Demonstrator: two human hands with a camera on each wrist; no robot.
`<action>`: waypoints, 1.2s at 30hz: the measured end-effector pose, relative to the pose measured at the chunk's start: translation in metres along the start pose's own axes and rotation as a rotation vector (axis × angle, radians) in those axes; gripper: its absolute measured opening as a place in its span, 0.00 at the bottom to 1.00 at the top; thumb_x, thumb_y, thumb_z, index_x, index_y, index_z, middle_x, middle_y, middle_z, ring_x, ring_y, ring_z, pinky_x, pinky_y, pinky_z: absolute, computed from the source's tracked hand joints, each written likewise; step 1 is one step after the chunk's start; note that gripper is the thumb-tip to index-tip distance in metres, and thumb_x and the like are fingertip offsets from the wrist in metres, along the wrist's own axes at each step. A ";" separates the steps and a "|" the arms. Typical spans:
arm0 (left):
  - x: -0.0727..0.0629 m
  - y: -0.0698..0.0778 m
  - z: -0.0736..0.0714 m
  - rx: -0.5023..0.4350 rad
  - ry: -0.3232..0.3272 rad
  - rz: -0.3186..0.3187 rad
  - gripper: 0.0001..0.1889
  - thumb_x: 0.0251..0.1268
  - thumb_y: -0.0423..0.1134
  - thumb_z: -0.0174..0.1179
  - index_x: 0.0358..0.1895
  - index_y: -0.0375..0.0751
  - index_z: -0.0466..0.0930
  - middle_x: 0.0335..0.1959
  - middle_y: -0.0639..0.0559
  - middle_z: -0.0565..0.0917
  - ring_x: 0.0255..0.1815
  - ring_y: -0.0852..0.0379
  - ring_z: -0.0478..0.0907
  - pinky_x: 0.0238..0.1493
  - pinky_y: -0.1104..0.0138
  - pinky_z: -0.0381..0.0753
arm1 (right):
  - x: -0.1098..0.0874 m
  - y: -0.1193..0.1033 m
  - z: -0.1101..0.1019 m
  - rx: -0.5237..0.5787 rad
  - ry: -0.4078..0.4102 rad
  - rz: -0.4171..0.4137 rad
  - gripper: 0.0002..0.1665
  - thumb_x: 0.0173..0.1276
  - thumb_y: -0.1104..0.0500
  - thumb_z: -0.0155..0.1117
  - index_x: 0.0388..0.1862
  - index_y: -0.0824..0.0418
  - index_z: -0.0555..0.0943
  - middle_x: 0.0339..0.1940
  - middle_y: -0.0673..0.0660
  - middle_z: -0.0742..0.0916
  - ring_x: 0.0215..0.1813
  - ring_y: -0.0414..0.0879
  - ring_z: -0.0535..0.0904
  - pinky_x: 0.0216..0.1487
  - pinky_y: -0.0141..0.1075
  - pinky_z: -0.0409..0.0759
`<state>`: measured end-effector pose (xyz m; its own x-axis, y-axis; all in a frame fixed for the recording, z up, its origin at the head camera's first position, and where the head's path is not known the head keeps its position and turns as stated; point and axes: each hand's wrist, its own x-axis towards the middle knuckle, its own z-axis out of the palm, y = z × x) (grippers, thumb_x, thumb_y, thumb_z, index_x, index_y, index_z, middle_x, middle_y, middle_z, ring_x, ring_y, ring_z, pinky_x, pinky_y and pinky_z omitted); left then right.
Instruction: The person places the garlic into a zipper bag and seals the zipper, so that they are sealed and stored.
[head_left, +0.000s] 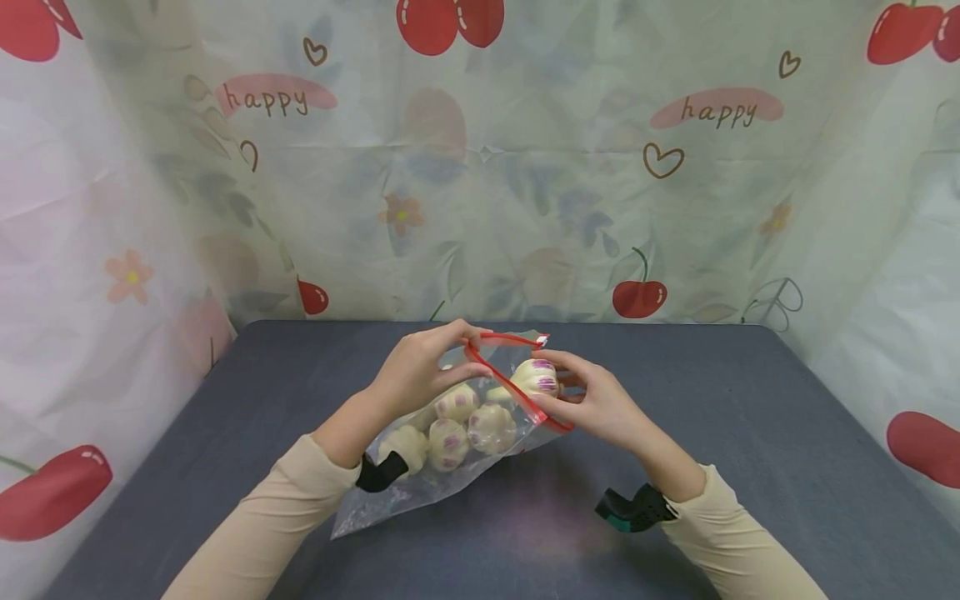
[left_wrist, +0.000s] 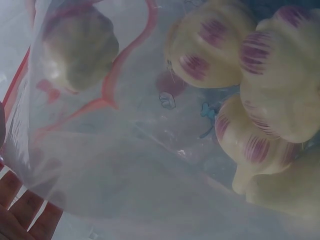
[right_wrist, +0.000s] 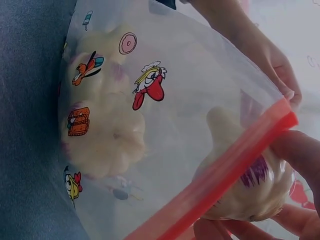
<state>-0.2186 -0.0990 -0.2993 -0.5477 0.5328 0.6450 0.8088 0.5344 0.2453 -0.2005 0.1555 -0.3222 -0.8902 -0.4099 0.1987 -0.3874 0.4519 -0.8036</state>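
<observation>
My left hand (head_left: 422,364) pinches the red-edged mouth of a clear zip bag (head_left: 442,492) and keeps it spread. Inside the bag lie several white-and-purple garlic bulbs (head_left: 448,443), which also show close up through the plastic in the left wrist view. My right hand (head_left: 600,402) grips one more garlic bulb (right_wrist: 255,192) at the bag's opening. That bulb's stem end points into the bag, and its round end lies among my right fingers. In the right wrist view the red zip strip (right_wrist: 225,182) crosses in front of this bulb. Small cartoon prints dot the plastic.
A dark grey table (head_left: 720,417) lies beneath the bag. Behind it and along both sides hang pale printed curtains (head_left: 487,192) with cherries, hearts and lettering. Each wrist bears a black strap, and a small black device (head_left: 636,508) hangs below the right one.
</observation>
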 end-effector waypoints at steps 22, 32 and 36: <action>-0.001 0.000 0.001 -0.009 0.013 0.015 0.18 0.46 0.40 0.71 0.40 0.43 0.74 0.35 0.52 0.84 0.39 0.55 0.84 0.39 0.64 0.82 | 0.017 -0.002 0.019 -0.143 0.027 0.013 0.29 0.60 0.60 0.66 0.61 0.60 0.73 0.44 0.61 0.82 0.43 0.52 0.81 0.44 0.40 0.79; -0.001 0.000 0.001 -0.009 0.000 0.009 0.18 0.48 0.42 0.70 0.40 0.42 0.74 0.35 0.52 0.84 0.40 0.55 0.84 0.39 0.65 0.81 | 0.018 -0.001 0.020 -0.083 -0.013 0.042 0.30 0.65 0.59 0.63 0.64 0.66 0.68 0.60 0.68 0.77 0.55 0.58 0.80 0.51 0.45 0.80; -0.001 0.000 0.001 -0.010 0.003 0.013 0.18 0.48 0.43 0.70 0.40 0.42 0.74 0.35 0.52 0.84 0.39 0.56 0.84 0.38 0.65 0.81 | 0.014 -0.002 0.017 -0.086 0.011 0.030 0.25 0.63 0.59 0.64 0.58 0.64 0.74 0.58 0.63 0.80 0.54 0.55 0.82 0.52 0.45 0.79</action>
<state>-0.2184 -0.0984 -0.3007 -0.5366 0.5373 0.6507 0.8179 0.5208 0.2444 -0.2086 0.1352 -0.3275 -0.9042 -0.3866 0.1818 -0.3793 0.5306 -0.7580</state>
